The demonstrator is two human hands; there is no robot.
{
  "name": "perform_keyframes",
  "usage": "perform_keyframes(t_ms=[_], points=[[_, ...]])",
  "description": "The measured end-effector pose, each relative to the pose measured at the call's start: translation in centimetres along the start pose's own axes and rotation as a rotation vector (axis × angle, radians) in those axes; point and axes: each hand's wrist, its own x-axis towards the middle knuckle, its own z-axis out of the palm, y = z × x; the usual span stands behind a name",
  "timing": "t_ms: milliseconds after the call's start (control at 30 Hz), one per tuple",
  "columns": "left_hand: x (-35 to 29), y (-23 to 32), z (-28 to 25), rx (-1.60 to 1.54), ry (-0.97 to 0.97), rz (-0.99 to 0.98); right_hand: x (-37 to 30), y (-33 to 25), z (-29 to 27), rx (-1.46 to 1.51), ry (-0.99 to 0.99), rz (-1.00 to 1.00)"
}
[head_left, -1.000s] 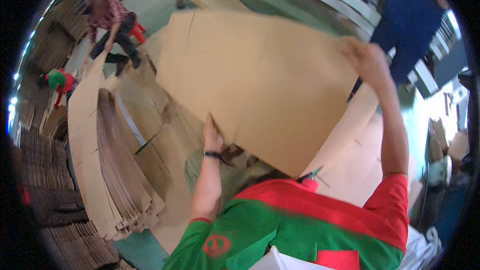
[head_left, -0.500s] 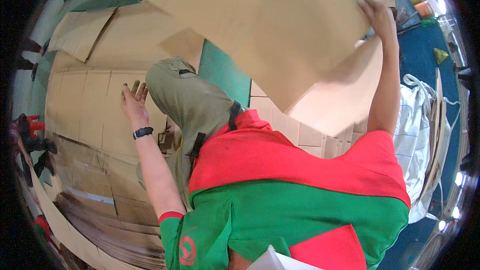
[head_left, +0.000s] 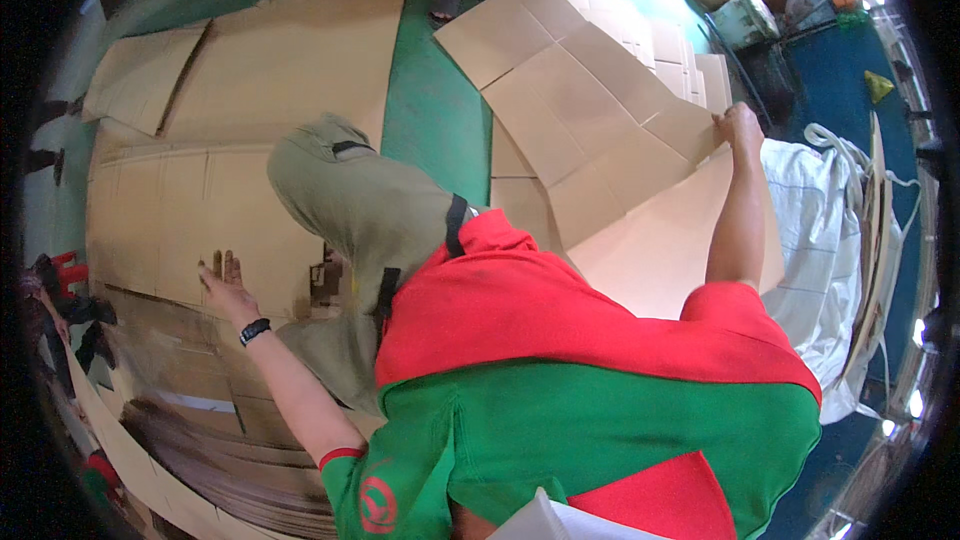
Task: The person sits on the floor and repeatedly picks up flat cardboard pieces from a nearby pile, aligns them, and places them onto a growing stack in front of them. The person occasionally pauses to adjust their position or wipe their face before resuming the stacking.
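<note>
My right hand (head_left: 738, 127) is closed on the edge of a creased cardboard sheet (head_left: 590, 105), which lies tilted over other cardboard at the right. Under it, a paler cardboard sheet (head_left: 655, 245) shows near my right forearm. My left hand (head_left: 229, 292), dark on the fingertips, has its fingers spread and holds nothing. It hovers over a stack of flat cardboard (head_left: 150, 215) on the left; whether it touches the top sheet I cannot tell. My bent leg in olive trousers lies between the two piles.
Another person's foot in a dark sandal (head_left: 445, 6) stands on the green floor (head_left: 430, 130) at the far side. A white woven sack (head_left: 815, 240) is at my right, with upright cardboard beside it. Containers (head_left: 745, 18) and boxes are at the far right.
The cardboard sheet has come down from a raised position onto the right-hand pile, my right hand still on its edge. My left hand has moved lower and further left.
</note>
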Motion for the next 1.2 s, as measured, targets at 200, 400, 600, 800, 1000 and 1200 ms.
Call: perform_keyframes(t_ms=[200,400,600,800,1000,1200], points=[[-1.1,-1.1,-4.3,-0.002,0.119,-0.054,1.0,2.6,-2.7,0.004,0.024,0.04],[-1.9,-4.1,-7.5,-0.011,0.168,-0.11,-3.5,4.7,7.0,0.016,0.039,0.029],[-2.7,-4.7,-9.8,-0.013,0.227,-0.122,-8.9,8.3,15.5,-0.013,-0.071,0.115],[-5.6,-3.0,-12.8,-0.072,0.395,-0.079,-14.0,10.6,27.1,0.001,-0.312,0.193],[-14.0,-4.3,-19.6,-0.283,0.617,0.112,-10.7,0.6,27.0,-0.1,-0.465,-0.286],[-24.4,-1.1,-23.4,0.231,1.098,0.242,-7.6,-25.2,20.7,0.287,-0.027,-0.967]])
